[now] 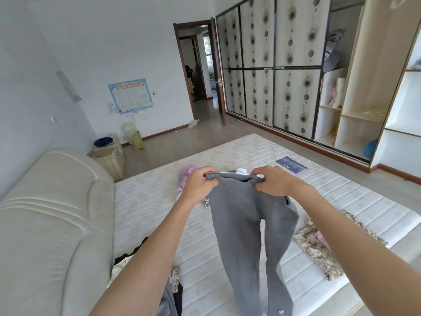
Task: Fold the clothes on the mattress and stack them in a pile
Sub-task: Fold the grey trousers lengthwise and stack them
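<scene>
Grey sweatpants hang in the air over the white mattress, legs dangling toward me. My left hand grips the left end of the waistband and my right hand grips the right end. Behind the hands lie a pink garment and a white piece, partly hidden. On the mattress to the right sits a folded camouflage garment with something pink on it. More clothes lie at the near left edge.
A cream padded headboard runs along the left. A blue label is on the mattress. A wardrobe with sliding doors and open shelves lines the right wall. A bedside cabinet and yellow bin stand by the far wall.
</scene>
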